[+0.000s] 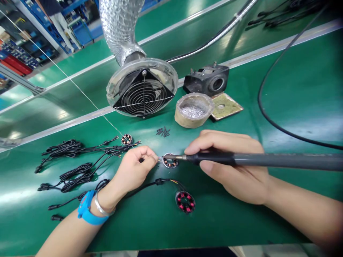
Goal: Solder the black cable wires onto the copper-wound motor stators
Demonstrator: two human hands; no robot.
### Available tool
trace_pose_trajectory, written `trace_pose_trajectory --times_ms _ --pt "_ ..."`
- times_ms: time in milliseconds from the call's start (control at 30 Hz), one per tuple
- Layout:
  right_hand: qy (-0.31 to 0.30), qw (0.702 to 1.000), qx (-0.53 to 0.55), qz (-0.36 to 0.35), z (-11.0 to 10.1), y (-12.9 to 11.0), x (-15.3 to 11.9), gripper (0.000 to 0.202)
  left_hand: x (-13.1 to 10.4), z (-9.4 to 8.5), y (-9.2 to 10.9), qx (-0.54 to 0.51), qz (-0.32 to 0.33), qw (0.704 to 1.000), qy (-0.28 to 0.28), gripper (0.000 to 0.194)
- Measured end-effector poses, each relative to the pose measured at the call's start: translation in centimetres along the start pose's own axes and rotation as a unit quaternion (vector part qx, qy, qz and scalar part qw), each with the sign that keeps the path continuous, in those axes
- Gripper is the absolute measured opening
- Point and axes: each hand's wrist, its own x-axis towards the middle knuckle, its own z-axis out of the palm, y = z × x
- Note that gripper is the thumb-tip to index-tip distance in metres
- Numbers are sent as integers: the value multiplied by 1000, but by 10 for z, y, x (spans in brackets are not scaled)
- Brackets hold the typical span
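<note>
My right hand (230, 164) is closed around a soldering iron (214, 158). The iron's tip touches or hovers just over the left edge of a small round motor stator (170, 165) with copper windings. My left hand (139, 166) is pinched beside that stator, holding thin wires (160, 159) at its edge; a black cable end shows by the fingers. Nearer to me lies a stator with red windings (185, 202), joined to a black cable (159, 181). Another copper-wound stator (127, 139) rests beyond my left hand.
Coiled black cables (65, 148) lie at the left. Small black tubes (163, 132) sit near a round tub of metal shavings (194, 109), a yellow sponge tray (226, 106) and a black iron stand (207, 80). A fume extractor fan (143, 93) hangs at the back.
</note>
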Motion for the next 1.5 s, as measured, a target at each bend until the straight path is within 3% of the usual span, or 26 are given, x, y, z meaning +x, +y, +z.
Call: trace_pose_trajectory --times_ms 733,1300,1500 --pt "9 998 19 -56 8 -4 -8 25 -1 1 -2 26 5 1000 4 16" --pt "-7 999 -39 -31 -2 -10 -5 23 -1 0 -2 24 1 1000 1 16" --pt "-1 996 -85 -37 18 5 -2 31 -3 -4 -1 -15 11 998 -56 20"
